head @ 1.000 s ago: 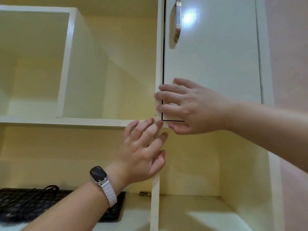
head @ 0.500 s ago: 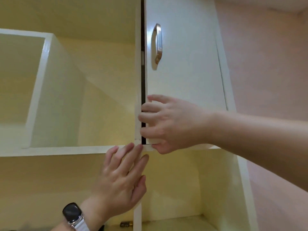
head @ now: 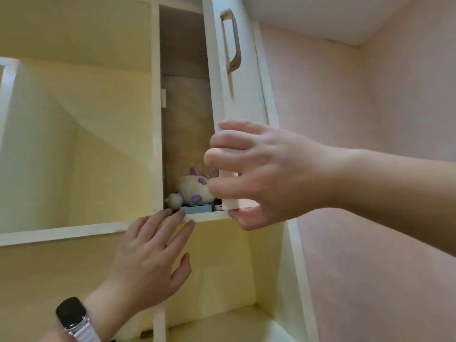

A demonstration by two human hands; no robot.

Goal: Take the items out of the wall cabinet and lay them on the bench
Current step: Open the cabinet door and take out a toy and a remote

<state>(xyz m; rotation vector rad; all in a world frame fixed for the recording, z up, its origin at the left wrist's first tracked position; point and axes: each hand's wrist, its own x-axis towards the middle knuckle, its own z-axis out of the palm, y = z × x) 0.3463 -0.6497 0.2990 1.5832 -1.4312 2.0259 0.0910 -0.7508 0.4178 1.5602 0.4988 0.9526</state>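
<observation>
The white cabinet door [head: 237,90] with a metal handle [head: 233,40] stands partly swung out. My right hand [head: 266,176] grips its lower corner, fingers curled round the edge and thumb under it. Inside the cabinet lies a white toy with purple patches [head: 193,188] on a flat blue item [head: 196,209]; a small white thing beside them is half hidden by the door. My left hand [head: 150,257], wearing a dark watch [head: 70,314], is spread open with fingertips on the shelf edge [head: 209,217] below the toy.
Open cream shelf compartments [head: 98,156] lie to the left and below. A pink wall [head: 370,107] is on the right. A lower shelf surface [head: 222,324] shows at the bottom.
The door has swung out from a narrow crack, pulled by my right hand, and the toy inside has come into sight. The view has tilted upward.
</observation>
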